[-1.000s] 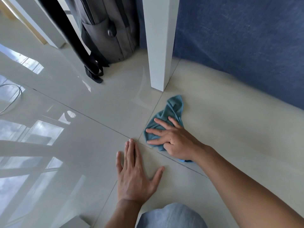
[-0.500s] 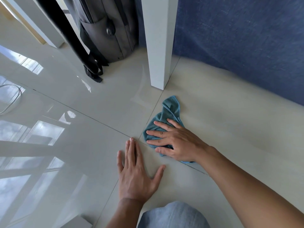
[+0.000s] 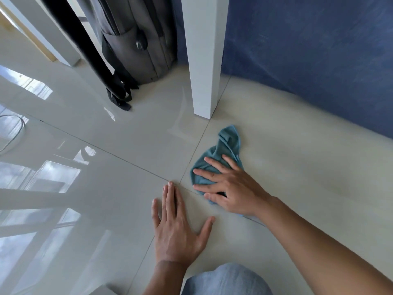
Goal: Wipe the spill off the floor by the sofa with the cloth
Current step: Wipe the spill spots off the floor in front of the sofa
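A crumpled teal cloth [image 3: 225, 145] lies on the glossy pale floor tiles [image 3: 148, 150], just in front of the blue sofa [image 3: 308, 56]. My right hand [image 3: 229, 186] presses flat on the cloth's near part with fingers spread and straight. My left hand [image 3: 178, 226] rests flat on the bare tile beside it, palm down, fingers straight, holding nothing. No spill stands out on the shiny tiles; a faint dull smear shows to the right of the cloth.
A white furniture leg [image 3: 204, 60] stands on the floor just beyond the cloth. A grey backpack [image 3: 136, 39] with black straps [image 3: 119, 96] leans at the back left. My knee in light blue fabric [image 3: 225, 279] is at the bottom edge. A cable [image 3: 12, 133] lies far left.
My right hand has slid the cloth slightly, and its far end has bunched narrower. My left hand stays planted on the tile.
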The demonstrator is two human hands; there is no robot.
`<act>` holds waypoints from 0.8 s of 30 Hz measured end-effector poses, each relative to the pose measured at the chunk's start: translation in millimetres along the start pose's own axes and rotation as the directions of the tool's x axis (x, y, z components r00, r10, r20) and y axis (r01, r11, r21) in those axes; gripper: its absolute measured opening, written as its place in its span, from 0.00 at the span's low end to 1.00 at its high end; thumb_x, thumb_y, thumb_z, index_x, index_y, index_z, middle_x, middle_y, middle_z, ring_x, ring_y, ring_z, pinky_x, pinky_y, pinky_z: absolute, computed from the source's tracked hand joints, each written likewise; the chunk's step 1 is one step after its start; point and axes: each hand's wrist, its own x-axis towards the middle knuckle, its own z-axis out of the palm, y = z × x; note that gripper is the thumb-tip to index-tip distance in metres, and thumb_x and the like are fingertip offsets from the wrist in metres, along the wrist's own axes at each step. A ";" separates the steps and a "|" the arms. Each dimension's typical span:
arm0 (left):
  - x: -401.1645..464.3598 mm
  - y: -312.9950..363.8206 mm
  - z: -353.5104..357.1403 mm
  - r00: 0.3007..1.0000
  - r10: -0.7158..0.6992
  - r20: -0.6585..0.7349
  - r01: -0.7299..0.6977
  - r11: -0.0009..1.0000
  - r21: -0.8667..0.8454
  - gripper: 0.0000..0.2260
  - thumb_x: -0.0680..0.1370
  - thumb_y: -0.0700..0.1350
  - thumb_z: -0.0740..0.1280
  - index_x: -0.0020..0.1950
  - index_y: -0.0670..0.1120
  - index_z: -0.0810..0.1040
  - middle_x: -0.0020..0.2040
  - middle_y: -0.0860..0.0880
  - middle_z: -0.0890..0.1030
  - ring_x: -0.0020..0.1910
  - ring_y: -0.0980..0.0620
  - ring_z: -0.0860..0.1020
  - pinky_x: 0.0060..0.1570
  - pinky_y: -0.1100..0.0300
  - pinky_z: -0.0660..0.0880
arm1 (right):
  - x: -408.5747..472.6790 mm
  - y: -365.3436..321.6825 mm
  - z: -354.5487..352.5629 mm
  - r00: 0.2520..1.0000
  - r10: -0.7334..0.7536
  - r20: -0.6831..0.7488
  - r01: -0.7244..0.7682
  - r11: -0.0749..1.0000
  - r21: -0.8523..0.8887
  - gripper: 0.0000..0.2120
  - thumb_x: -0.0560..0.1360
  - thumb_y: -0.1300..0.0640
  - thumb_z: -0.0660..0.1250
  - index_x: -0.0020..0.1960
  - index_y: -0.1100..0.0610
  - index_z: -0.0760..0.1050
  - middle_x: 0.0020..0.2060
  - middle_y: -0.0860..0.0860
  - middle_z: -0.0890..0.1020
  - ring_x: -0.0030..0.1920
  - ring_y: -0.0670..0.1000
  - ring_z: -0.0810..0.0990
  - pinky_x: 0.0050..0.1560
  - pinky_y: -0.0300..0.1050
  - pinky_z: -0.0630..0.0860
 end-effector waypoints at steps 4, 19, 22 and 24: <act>1.0 -1.3 1.6 1.000 0.002 0.005 -0.002 1.000 -0.014 0.49 0.73 0.72 0.60 0.78 0.34 0.59 0.80 0.39 0.58 0.81 0.45 0.54 0.77 0.42 0.51 | -42.0 33.0 -12.6 0.999 0.041 -0.030 -0.040 0.999 0.020 0.18 0.83 0.47 0.58 0.72 0.40 0.73 0.77 0.38 0.66 0.81 0.45 0.54 0.80 0.51 0.48; 1.5 -0.4 -3.9 0.998 0.021 0.061 -0.020 1.000 -0.012 0.59 0.64 0.80 0.61 0.78 0.36 0.60 0.80 0.39 0.59 0.80 0.44 0.54 0.77 0.42 0.47 | -47.4 0.5 -10.6 0.993 0.105 0.054 -0.107 0.993 0.042 0.20 0.83 0.47 0.56 0.74 0.38 0.69 0.79 0.36 0.60 0.81 0.45 0.44 0.80 0.55 0.40; 1.8 0.0 -4.3 0.998 0.029 0.064 -0.027 0.999 -0.028 0.60 0.63 0.81 0.60 0.78 0.36 0.59 0.80 0.38 0.60 0.80 0.43 0.54 0.76 0.40 0.49 | -40.6 1.4 -20.7 0.989 -0.002 0.146 -0.013 0.995 0.102 0.19 0.83 0.46 0.56 0.72 0.39 0.72 0.78 0.35 0.61 0.81 0.43 0.42 0.79 0.51 0.35; 2.2 0.3 -5.1 0.997 0.027 0.071 -0.025 0.999 -0.037 0.60 0.63 0.81 0.61 0.78 0.36 0.59 0.79 0.38 0.60 0.80 0.44 0.54 0.76 0.40 0.51 | -31.6 -3.3 -22.3 0.978 -0.073 0.194 0.047 0.989 0.139 0.18 0.84 0.46 0.55 0.71 0.40 0.74 0.78 0.35 0.62 0.81 0.42 0.41 0.78 0.49 0.32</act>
